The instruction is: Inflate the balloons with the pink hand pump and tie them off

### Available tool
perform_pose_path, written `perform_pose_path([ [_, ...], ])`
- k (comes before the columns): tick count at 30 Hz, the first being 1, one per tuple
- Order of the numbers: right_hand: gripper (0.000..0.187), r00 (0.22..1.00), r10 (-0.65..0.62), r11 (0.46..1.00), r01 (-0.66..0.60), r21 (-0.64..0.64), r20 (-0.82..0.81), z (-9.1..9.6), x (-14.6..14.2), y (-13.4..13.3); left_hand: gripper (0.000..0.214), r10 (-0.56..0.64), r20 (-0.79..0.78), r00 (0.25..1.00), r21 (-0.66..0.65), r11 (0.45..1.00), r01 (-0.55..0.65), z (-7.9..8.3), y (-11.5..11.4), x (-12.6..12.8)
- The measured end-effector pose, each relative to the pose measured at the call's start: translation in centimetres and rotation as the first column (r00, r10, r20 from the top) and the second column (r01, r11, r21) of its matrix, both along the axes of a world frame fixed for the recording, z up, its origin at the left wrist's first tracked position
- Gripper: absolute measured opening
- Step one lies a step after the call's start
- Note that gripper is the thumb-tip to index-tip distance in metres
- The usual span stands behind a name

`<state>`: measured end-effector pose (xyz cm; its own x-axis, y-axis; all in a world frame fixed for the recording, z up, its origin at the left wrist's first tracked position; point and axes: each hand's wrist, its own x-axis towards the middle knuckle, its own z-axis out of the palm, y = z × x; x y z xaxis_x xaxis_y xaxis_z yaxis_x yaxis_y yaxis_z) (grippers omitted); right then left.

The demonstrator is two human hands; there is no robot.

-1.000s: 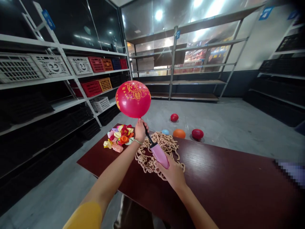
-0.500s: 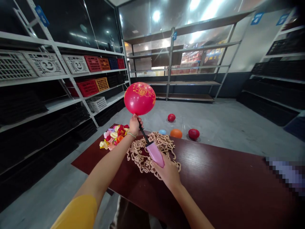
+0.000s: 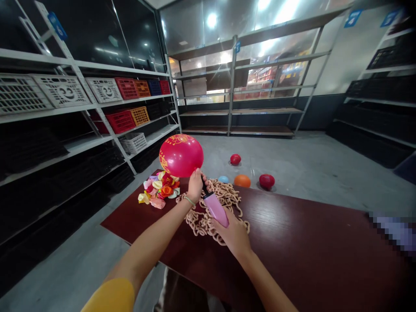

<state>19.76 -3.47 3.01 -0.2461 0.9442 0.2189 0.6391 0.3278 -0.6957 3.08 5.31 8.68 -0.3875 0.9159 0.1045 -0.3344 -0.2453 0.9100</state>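
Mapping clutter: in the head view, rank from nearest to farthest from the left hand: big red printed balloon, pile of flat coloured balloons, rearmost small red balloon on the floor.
From the left hand:
1. Big red printed balloon: gripped at its neck, above.
2. Pile of flat coloured balloons: on the table, leftward.
3. Rearmost small red balloon: on the floor beyond the table, rightward.

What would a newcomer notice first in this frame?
The inflated red balloon above the table's far left end draws the eye first; the left hand pinches its neck on a pink pump gripped by the right hand. Beside them on the dark table lie a bright pile of flat balloons and a heap of beige cord.
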Motion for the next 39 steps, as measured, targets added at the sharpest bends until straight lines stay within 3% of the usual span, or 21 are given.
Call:
perform_pose_path([
  [7,0.049,0.999,0.028,1.000,-0.028,0.002,0.016,0.3,-0.1,-0.3,0.030,0.153,0.015,0.988,-0.029,0.988,-0.153,3.6,2.8,-4.7],
  [10,0.050,0.999,0.035,0.999,-0.036,0.027,0.020,0.1,-0.1,-0.2,0.030,0.186,0.033,0.982,-0.035,0.982,-0.185,4.2,3.1,-5.0],
  [14,0.050,0.999,0.018,0.999,-0.019,0.025,0.035,-0.5,0.0,0.1,0.034,0.179,0.038,0.983,-0.040,0.983,-0.177,2.2,1.8,-2.6],
  [17,0.051,0.999,-0.009,1.000,0.009,-0.004,0.052,-0.5,0.1,0.2,0.038,0.075,0.032,0.997,0.007,0.997,-0.075,0.0,0.4,-0.2],
  [20,0.050,0.998,-0.007,1.000,0.008,-0.017,0.055,-0.2,0.1,0.2,0.037,0.013,0.065,0.998,0.029,0.999,-0.015,-0.8,-0.3,0.7],
  [24,0.050,1.000,0.005,1.000,-0.005,-0.028,0.011,0.2,-0.1,-0.1,0.034,0.028,0.041,0.999,0.004,1.000,-0.028,0.7,0.6,-0.9],
  [28,0.052,0.999,0.035,0.999,-0.034,-0.027,0.006,0.3,-0.3,-0.3,0.030,0.139,0.035,0.990,-0.020,0.990,-0.138,3.4,2.3,-4.0],
  [31,0.052,0.999,0.040,0.999,-0.040,-0.023,0.022,0.2,-0.4,-0.4,0.030,0.209,0.045,0.977,-0.032,0.978,-0.208,4.4,3.1,-5.5],
  [34,0.051,0.997,0.038,0.999,-0.038,0.002,0.061,0.0,-0.3,-0.2,0.032,0.230,0.084,0.970,-0.034,0.973,-0.228,3.6,2.8,-5.0],
  [39,0.052,0.988,-0.031,0.999,0.025,0.045,0.152,-0.2,0.1,0.1,0.036,0.168,0.087,0.982,-0.025,0.986,-0.166,-0.5,0.6,-1.1],
])
